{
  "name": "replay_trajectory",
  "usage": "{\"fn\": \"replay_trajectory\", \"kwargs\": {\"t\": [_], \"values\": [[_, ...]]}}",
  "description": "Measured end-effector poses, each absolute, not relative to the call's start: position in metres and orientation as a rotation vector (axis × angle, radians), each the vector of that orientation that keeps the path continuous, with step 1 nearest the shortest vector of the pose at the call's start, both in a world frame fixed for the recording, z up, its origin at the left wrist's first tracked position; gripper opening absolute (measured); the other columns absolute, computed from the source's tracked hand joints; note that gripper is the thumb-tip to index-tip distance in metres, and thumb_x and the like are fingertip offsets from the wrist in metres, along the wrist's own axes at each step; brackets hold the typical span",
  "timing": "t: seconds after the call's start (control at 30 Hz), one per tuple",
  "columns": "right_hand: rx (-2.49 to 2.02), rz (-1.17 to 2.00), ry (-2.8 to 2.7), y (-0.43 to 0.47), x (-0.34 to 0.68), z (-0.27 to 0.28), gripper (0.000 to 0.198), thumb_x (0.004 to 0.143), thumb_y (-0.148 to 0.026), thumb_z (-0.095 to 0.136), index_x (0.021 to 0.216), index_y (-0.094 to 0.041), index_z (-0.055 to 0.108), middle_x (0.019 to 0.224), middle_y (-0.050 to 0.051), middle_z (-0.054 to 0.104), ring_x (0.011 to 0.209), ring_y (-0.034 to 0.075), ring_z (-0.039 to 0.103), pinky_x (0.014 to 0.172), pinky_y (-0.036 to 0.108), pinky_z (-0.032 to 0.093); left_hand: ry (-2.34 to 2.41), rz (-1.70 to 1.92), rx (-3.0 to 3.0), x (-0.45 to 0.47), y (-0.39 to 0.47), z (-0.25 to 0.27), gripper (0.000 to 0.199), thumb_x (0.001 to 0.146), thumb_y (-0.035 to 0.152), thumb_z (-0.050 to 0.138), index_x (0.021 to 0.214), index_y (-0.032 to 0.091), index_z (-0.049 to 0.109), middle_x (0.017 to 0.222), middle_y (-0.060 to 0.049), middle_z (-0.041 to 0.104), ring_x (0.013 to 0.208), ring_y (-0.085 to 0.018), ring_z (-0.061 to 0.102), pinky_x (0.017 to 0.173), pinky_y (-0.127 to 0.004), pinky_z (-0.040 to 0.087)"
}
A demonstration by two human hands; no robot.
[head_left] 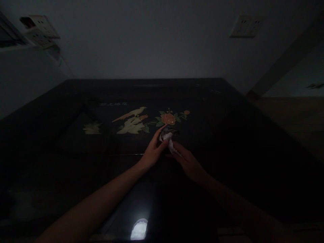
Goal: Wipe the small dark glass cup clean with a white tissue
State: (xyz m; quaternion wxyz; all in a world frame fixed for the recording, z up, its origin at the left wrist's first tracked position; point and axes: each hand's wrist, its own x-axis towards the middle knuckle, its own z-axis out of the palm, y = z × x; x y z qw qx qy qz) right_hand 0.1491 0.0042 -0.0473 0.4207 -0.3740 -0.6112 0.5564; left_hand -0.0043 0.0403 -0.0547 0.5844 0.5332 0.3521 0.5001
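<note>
Near the middle of the dark tabletop, my left hand (152,151) is wrapped around a small round see-through vessel that looks like a glass cup (174,132). Its open end faces up and away, though the dimness hides its exact shape. My right hand (187,161) pinches a crumpled white tissue (172,147). Part of the tissue is inside or against the cup, and the rest trails down toward my right fingers. Both hands are close together, just below a picture of an orange flower (168,118).
The glossy black table (217,111) carries a picture of a bird (133,114) with leaves. A bright light reflection (139,229) shows at the near edge. Behind is a wall with sockets on the left (44,26) and a socket plate on the right (245,26).
</note>
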Motion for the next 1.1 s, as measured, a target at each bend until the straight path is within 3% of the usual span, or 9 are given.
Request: {"fn": "replay_trajectory", "kwargs": {"t": [0.13, 0.57, 0.77, 0.87, 1.0, 1.1], "values": [[-0.929, 1.028, -1.953, 0.009, 0.156, -0.045, 0.045, 0.092, -0.015, 0.039, 0.135, -0.022, 0.051, 0.14, 0.01, 0.054, 0.133, 0.022, 0.045, 0.114, 0.047, 0.033, 0.835, 1.192, 1.14, -0.003, 0.041, -0.057, 0.059, 0.082, 0.049, 0.065, 0.134, 0.025, 0.05, 0.139, -0.006, 0.054, 0.132, -0.026, 0.045, 0.112, -0.037, 0.031], [-1.097, 0.175, -2.552, 0.019, 0.171, -0.035, 0.05, 0.088, -0.001, 0.039, 0.133, -0.018, 0.054, 0.141, 0.012, 0.053, 0.133, 0.023, 0.047, 0.099, 0.041, 0.05, 0.859, 1.185, 1.033, -0.001, 0.043, -0.059, 0.055, 0.078, 0.049, 0.069, 0.124, 0.022, 0.057, 0.13, -0.008, 0.061, 0.122, -0.025, 0.054, 0.104, -0.036, 0.041], [-1.073, 0.238, -2.461, 0.02, 0.172, -0.036, 0.051, 0.087, -0.001, 0.04, 0.131, -0.021, 0.056, 0.139, 0.01, 0.055, 0.132, 0.023, 0.048, 0.102, 0.045, 0.048, 0.832, 1.145, 1.058, -0.003, 0.044, -0.061, 0.059, 0.079, 0.051, 0.067, 0.129, 0.024, 0.052, 0.13, -0.009, 0.059, 0.122, -0.026, 0.054, 0.106, -0.04, 0.039], [-1.067, 0.327, -2.372, 0.02, 0.174, -0.036, 0.052, 0.085, -0.001, 0.039, 0.128, -0.022, 0.059, 0.134, 0.008, 0.061, 0.127, 0.021, 0.053, 0.104, 0.043, 0.048, 0.772, 1.12, 1.094, -0.004, 0.044, -0.059, 0.079, 0.075, 0.044, 0.073, 0.142, 0.026, 0.035, 0.138, -0.011, 0.053, 0.126, -0.027, 0.051, 0.107, -0.042, 0.039], [-1.076, 0.429, -2.236, 0.019, 0.176, -0.035, 0.048, 0.085, -0.005, 0.04, 0.125, -0.021, 0.061, 0.127, 0.01, 0.064, 0.119, 0.021, 0.059, 0.101, 0.042, 0.049, 0.758, 1.025, 1.095, -0.002, 0.043, -0.052, 0.112, 0.057, 0.022, 0.085, 0.147, 0.028, 0.018, 0.143, -0.014, 0.046, 0.122, -0.03, 0.053, 0.101, -0.044, 0.045], [-1.02, 0.503, -2.172, 0.019, 0.176, -0.033, 0.045, 0.086, -0.006, 0.038, 0.122, -0.018, 0.062, 0.123, 0.012, 0.066, 0.116, 0.021, 0.061, 0.099, 0.043, 0.05, 0.759, 0.989, 1.1, -0.001, 0.043, -0.049, 0.115, 0.053, 0.015, 0.085, 0.146, 0.028, 0.019, 0.14, -0.014, 0.048, 0.116, -0.029, 0.058, 0.095, -0.044, 0.05]]}}
